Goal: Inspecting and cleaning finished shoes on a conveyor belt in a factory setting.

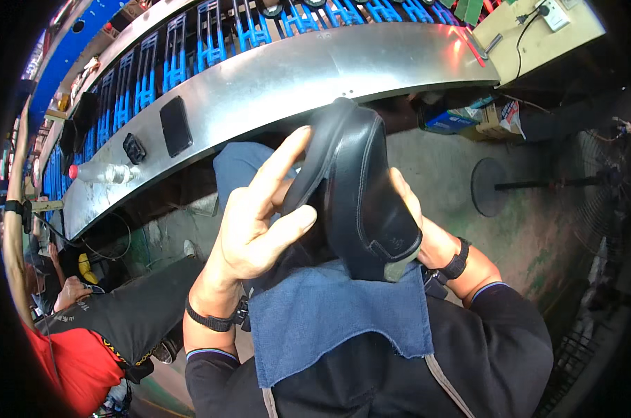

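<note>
A black leather shoe upper (378, 184) with pale stitching stands tilted over my lap, its raised edge at the far left side slightly blurred. A grey-green piece (401, 267) shows at its near end. My right hand (427, 233) grips the upper from the right, with most of its fingers hidden behind the leather. On the other side, my left hand (256, 233) has thumb and forefinger spread wide beside the upper's left edge. Whether its remaining fingers touch the leather is hidden. A blue cloth apron (336, 320) lies beneath the upper.
Ahead curves a metal bench (260, 87) bearing a black phone (175, 126), a small black case (134, 148) and a clear bottle (106, 173). Blue racks (211, 38) line its far side. A fan (489, 187) stands at right. Another person in red (86, 362) sits at left.
</note>
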`<state>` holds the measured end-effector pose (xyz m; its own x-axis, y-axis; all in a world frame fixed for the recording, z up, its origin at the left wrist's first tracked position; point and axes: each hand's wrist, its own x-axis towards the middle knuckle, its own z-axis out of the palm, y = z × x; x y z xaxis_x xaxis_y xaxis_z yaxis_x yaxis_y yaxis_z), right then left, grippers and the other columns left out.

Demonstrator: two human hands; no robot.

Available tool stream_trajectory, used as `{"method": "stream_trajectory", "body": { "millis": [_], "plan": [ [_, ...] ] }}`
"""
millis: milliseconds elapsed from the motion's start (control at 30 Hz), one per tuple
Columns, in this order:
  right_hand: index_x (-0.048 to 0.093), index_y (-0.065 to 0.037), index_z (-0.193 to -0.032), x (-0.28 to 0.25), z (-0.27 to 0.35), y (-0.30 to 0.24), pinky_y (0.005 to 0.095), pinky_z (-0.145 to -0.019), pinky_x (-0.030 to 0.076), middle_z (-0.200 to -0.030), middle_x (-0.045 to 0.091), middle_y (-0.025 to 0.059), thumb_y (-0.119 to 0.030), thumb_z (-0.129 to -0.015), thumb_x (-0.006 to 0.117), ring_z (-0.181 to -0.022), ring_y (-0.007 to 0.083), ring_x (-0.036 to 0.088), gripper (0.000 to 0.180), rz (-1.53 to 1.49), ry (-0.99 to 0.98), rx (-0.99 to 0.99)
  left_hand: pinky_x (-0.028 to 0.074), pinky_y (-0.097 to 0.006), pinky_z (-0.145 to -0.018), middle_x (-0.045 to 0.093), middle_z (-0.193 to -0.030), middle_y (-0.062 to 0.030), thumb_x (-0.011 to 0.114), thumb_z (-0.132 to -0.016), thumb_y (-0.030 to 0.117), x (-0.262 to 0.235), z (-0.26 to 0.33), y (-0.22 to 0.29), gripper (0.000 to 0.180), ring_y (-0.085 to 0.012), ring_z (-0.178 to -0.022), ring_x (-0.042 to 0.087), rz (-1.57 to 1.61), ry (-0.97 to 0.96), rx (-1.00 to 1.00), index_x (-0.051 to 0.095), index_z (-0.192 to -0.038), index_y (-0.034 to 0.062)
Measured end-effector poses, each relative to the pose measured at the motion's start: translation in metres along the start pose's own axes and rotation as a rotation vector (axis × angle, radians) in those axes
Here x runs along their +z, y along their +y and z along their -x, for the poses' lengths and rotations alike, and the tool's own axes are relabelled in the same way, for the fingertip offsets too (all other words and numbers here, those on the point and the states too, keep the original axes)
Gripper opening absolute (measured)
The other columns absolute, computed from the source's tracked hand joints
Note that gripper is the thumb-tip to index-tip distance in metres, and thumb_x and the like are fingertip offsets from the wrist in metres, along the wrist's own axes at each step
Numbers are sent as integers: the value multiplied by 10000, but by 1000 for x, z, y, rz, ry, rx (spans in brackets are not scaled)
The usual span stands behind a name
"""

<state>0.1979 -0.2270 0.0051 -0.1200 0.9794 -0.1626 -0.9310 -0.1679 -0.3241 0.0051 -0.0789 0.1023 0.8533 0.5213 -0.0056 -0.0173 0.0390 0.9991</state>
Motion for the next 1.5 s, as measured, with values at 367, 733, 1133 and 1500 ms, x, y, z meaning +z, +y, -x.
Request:
{"method": "stream_trajectory", "body": {
  "millis": [367,733,1133,1500],
  "plan": [
    [381,-36,-1500,0,-4,-1,462,-1098,461,-1448,496,205,-563,-1033,346,-1284,321,552,704,-2,19,55,532,-350,-947,583,-1334,-279,640,-756,61,10,-1,3,827,-354,-1125,670,-486,7,252,327,-1516,-27],
    [383,67,-1416,70,-47,8,437,-1020,465,-1284,589,259,-533,-1001,459,-1209,329,586,733,1218,206,-252,488,-388,-990,577,-1216,-120,830,-788,245,23,-17,-25,802,-249,-1126,588,442,678,138,381,-1412,18],
    [428,16,-1334,120,-104,-18,336,-503,477,-614,593,87,-298,-882,753,-518,228,622,639,1753,-523,-484,532,-448,-1014,588,-1293,-146,752,-787,586,-40,57,-74,940,-276,-1188,609,921,241,123,376,-1464,53],
    [379,31,-1323,138,-103,-40,479,-580,518,-700,624,222,-137,-883,594,-643,417,650,518,1968,-599,-254,434,-385,-1028,522,-1262,-138,776,-811,410,-33,29,-11,890,-223,-1150,536,-123,589,186,306,-1445,0]
  ]
}}
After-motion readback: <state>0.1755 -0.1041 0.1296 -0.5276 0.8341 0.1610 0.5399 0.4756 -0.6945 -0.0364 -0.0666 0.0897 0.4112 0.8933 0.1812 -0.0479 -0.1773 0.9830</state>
